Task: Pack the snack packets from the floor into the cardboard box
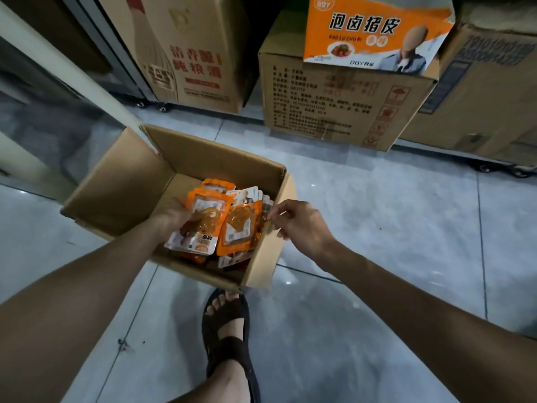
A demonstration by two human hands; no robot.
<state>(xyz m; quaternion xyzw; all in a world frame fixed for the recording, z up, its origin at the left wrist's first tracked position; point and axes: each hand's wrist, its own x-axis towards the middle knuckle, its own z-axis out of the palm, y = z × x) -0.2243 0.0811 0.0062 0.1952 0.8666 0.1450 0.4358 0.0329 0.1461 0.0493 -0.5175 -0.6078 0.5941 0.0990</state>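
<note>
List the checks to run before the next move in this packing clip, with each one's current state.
1. Cardboard box open on top: ok.
2. Left hand has a grip on snack packets inside the box: ok.
3. Right hand at the box's right wall, what it pinches: cannot tell.
4. Floor free of loose packets: ok in view, beyond the frame cannot tell.
5. Sandalled foot not blocking the box opening: ok.

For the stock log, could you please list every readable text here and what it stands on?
"DDY", "泡卤猪皮": orange box atop the middle carton.
"纯粮酒": tall carton at left.
"猪皮", upside down: snack packets.
Too blurred to read: small print on the middle carton, numbers on the right carton.
</note>
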